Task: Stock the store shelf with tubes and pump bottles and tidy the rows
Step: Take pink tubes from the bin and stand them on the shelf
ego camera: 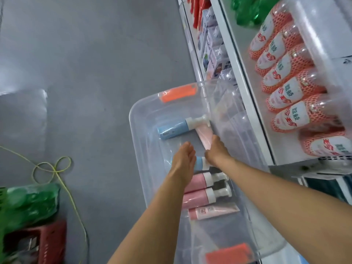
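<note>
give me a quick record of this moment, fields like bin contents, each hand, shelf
bin: clear plastic bin on the floor beside the shelf, orange latches at both ends
bin contents: blue pump bottle lying loose; two pink pump bottles side by side; pink tube
left hand: left hand grips a second blue bottle
right hand: right hand holds a pale pink tube
shelf: white shelf with a row of red-netted bottles
floor: yellow cord
</note>
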`<state>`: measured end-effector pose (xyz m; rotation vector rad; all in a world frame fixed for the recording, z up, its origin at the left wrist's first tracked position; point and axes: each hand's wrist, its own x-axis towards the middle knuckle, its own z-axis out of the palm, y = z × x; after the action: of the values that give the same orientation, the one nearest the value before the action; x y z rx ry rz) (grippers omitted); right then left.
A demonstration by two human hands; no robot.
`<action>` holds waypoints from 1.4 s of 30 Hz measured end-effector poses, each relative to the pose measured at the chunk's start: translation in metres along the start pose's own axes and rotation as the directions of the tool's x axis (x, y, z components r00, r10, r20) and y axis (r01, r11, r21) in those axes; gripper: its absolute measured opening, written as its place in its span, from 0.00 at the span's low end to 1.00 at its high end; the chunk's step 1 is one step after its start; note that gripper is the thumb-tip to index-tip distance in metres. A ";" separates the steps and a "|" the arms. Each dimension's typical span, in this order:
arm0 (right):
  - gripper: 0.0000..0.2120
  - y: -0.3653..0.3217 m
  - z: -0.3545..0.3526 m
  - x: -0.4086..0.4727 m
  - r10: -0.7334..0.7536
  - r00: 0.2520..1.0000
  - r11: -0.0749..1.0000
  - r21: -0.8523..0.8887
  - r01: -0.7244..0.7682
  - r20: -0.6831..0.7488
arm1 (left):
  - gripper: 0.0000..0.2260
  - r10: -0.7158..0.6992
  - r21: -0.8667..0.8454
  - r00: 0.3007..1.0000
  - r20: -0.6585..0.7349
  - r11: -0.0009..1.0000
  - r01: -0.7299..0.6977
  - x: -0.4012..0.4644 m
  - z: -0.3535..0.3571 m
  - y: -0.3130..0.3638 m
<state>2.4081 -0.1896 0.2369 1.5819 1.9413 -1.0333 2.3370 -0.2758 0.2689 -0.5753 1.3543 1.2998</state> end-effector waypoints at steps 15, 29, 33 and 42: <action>0.16 0.014 -0.001 -0.019 -0.128 0.978 0.847 0.531 0.023 0.162 | 0.10 -0.052 0.453 0.998 -0.039 0.889 0.064 0.014 0.026 0.003; 0.22 0.087 0.046 -0.064 0.050 0.736 0.827 -0.441 0.348 0.675 | 0.07 -0.055 0.488 0.992 -0.114 0.867 0.104 -0.032 -0.022 -0.010; 0.36 0.085 0.046 -0.062 0.075 0.765 0.747 -0.544 0.382 0.640 | 0.05 -0.053 0.441 0.993 -0.109 0.892 0.096 -0.037 -0.034 -0.017; 0.42 0.088 0.039 -0.066 0.025 0.786 0.766 -0.517 0.382 0.617 | 0.08 -0.013 0.388 0.994 -0.110 0.920 0.055 -0.058 -0.045 -0.017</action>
<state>2.5046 -0.2549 0.2361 0.5877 1.7305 -0.7089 2.3509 -0.3404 0.3053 -0.3906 1.6328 0.9425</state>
